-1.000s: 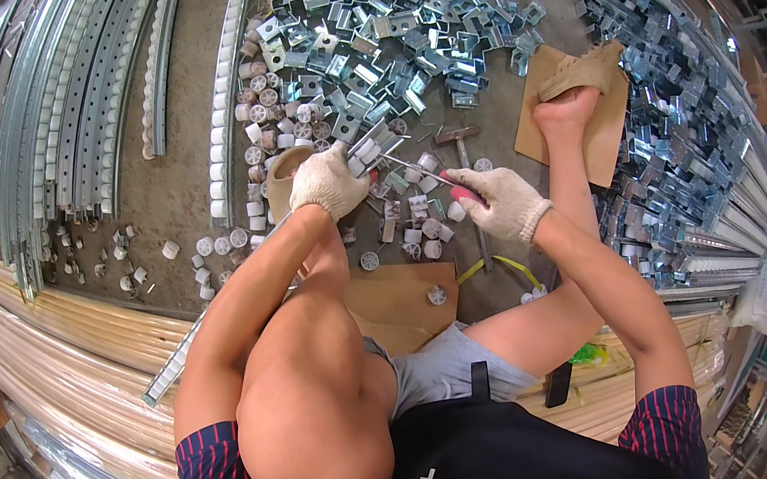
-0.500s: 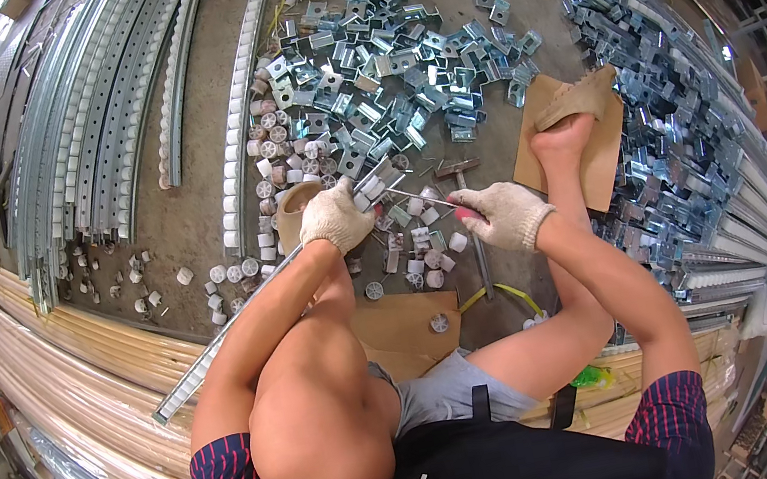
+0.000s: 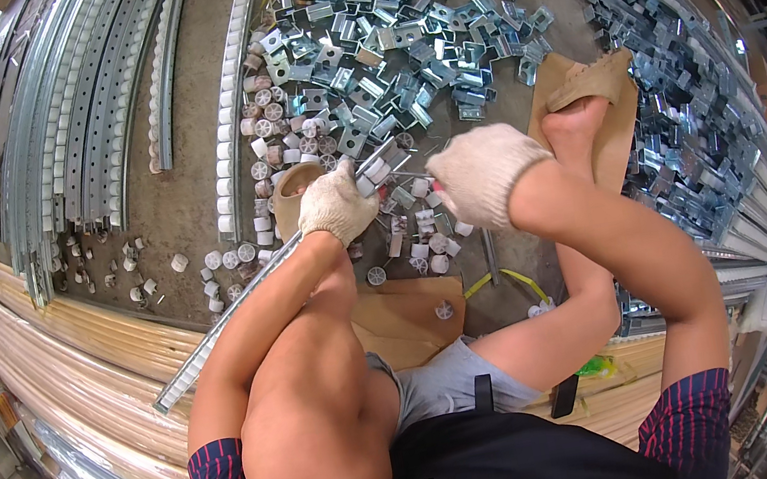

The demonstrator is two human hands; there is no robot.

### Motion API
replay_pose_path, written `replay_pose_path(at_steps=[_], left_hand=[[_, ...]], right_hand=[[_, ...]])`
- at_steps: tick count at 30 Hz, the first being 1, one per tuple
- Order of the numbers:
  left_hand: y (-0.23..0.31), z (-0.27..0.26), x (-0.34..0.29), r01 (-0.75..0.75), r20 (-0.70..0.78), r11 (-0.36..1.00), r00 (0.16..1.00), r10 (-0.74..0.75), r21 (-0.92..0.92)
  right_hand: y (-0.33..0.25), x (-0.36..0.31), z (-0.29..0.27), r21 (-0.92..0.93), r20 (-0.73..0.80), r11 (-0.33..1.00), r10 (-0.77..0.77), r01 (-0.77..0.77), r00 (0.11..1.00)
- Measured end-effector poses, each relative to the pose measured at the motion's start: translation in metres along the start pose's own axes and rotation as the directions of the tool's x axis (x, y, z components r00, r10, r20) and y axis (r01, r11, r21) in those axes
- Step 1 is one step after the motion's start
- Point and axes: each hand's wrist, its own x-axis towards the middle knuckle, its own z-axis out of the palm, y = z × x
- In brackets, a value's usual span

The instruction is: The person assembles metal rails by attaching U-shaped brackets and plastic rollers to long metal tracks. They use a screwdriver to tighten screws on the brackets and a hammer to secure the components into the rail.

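Knitted off-white gloves cover both hands. My left hand [image 3: 338, 209] is wrapped around the upper end of a metal roller track [image 3: 196, 364], a narrow channel set with white rollers, which slants down to the left under my forearm. My right hand [image 3: 487, 177] is closed on a screwdriver [image 3: 413, 174] with a thin metal shaft; a bit of red handle shows at the fingers. The shaft points left toward the track's end, though whether its tip touches is too small to tell. Loose white rollers [image 3: 426, 222] lie beneath the hands.
Shiny metal brackets [image 3: 392, 45] lie heaped ahead, with another large pile [image 3: 675, 99] at right. Finished-looking roller tracks [image 3: 102, 104] lie at far left, above wrapped tubes [image 3: 84, 361]. A metal tool handle [image 3: 491, 257] stands out below my right hand. Cardboard [image 3: 407, 322] lies between my legs.
My right hand has risen closer to the camera and its wrist has turned, now covering the hammer's head. My left hand keeps its grip on the track. The view has shifted slightly.
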Motion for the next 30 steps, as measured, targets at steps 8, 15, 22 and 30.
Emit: replay_pose_path(at_steps=[8,15,22,30], left_hand=[[-0.008,0.006,0.004,0.000,-0.011,1.000,1.000,0.000,0.011],[-0.013,0.006,0.008,-0.021,0.048,0.999,0.999,0.019,0.035],[-0.014,0.000,0.005,-0.052,0.082,0.997,0.996,0.047,0.052],[-0.003,-0.009,-0.002,-0.051,0.113,0.999,0.992,0.052,-0.014]], right_hand=[[-0.026,0.017,-0.028,-0.042,0.169,0.998,-0.033,0.041,0.985],[0.007,0.010,0.014,0.153,0.025,0.988,0.005,-0.009,1.000],[0.079,0.022,0.079,0.140,-0.180,0.970,-0.173,0.199,0.968],[0.139,0.067,0.100,-0.199,-0.390,0.855,-0.517,0.478,0.762]])
